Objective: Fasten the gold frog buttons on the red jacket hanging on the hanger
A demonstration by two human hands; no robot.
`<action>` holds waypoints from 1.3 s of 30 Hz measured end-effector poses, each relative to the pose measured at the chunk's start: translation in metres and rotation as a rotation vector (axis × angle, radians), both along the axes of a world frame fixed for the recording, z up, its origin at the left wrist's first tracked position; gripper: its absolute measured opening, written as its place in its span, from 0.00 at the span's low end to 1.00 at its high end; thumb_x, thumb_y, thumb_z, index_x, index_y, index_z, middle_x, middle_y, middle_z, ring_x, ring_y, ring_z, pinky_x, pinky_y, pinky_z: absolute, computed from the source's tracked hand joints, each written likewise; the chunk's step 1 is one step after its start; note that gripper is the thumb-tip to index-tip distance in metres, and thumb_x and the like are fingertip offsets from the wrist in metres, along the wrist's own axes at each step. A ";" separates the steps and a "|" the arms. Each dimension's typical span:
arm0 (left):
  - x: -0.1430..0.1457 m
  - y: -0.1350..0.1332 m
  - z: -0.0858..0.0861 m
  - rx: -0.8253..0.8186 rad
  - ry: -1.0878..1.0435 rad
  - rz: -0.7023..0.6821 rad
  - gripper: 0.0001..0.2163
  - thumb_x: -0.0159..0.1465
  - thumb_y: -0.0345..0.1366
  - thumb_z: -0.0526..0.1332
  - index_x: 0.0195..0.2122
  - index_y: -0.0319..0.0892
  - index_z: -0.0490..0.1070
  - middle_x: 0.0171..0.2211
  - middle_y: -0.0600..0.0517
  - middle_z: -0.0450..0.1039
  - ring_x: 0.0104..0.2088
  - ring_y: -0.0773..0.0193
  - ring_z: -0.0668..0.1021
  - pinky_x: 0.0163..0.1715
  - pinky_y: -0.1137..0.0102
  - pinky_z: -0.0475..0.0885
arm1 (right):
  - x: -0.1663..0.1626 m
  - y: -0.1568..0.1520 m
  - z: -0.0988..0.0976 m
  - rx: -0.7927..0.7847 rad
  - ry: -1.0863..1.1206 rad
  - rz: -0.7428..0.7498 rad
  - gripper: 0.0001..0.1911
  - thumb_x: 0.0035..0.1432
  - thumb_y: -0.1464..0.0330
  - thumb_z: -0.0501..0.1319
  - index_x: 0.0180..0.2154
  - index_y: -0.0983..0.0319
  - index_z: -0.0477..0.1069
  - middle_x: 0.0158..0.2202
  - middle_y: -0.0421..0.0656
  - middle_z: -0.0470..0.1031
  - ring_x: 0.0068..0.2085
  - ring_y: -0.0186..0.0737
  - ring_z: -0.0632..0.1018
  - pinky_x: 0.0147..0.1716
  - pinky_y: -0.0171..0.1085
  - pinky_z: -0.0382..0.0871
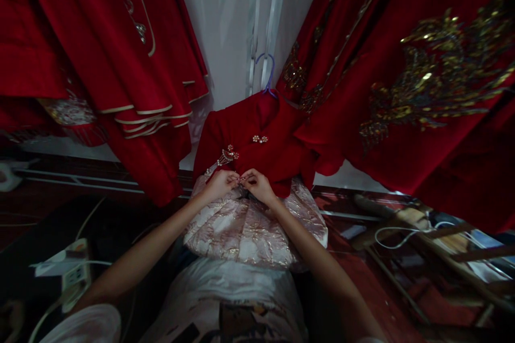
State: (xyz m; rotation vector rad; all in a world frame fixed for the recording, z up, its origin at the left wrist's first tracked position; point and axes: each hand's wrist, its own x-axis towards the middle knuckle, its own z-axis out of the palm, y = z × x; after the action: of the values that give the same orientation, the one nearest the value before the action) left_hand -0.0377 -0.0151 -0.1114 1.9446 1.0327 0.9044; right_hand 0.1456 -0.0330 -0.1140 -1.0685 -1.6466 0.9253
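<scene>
A red jacket (277, 155) hangs on a purple hanger (270, 72) in front of me, its lower part over a pale skirt with gold patterning (241, 230) on my lap. My left hand (222, 183) and my right hand (259, 185) meet at the jacket's lower front edge. Between their pinched fingertips shows a small beaded ornament (241, 178), partly covered by the fingers. Just above, a pearl-like clasp (260, 139) sits on the jacket's chest. To its left is a beaded brooch-like decoration (228, 155) with short strands.
Red garments with pale edging (132, 64) hang at left. At right hangs red cloth with gold sequin embroidery (434, 64). A power strip (76, 273) with cables lies at lower left. A wooden frame (426, 241) with a white cord stands at lower right.
</scene>
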 end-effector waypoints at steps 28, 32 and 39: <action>-0.005 -0.016 0.040 0.247 0.290 0.166 0.10 0.61 0.34 0.59 0.40 0.45 0.79 0.39 0.50 0.81 0.37 0.62 0.80 0.38 0.71 0.72 | -0.007 -0.020 0.028 0.229 -0.184 -0.065 0.05 0.60 0.70 0.55 0.36 0.60 0.70 0.36 0.41 0.70 0.34 0.32 0.75 0.34 0.31 0.72; -0.004 -0.017 0.042 0.238 0.254 0.172 0.10 0.61 0.35 0.60 0.40 0.45 0.79 0.39 0.50 0.80 0.37 0.62 0.80 0.38 0.71 0.72 | -0.005 -0.022 0.031 0.254 -0.185 -0.057 0.06 0.61 0.68 0.56 0.38 0.59 0.71 0.36 0.42 0.70 0.34 0.33 0.74 0.34 0.32 0.73; 0.000 -0.023 0.050 0.206 0.198 0.175 0.10 0.60 0.34 0.60 0.40 0.43 0.79 0.37 0.49 0.81 0.34 0.62 0.81 0.35 0.71 0.72 | -0.002 -0.022 0.036 0.274 -0.217 -0.047 0.06 0.61 0.65 0.58 0.39 0.59 0.70 0.37 0.42 0.71 0.34 0.34 0.74 0.33 0.32 0.73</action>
State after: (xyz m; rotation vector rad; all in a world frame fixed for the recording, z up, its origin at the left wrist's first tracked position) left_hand -0.0380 -0.0376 -0.0612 2.1751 1.2832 0.9598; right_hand 0.1431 -0.0547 -0.0783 -1.0397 -1.8555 0.5478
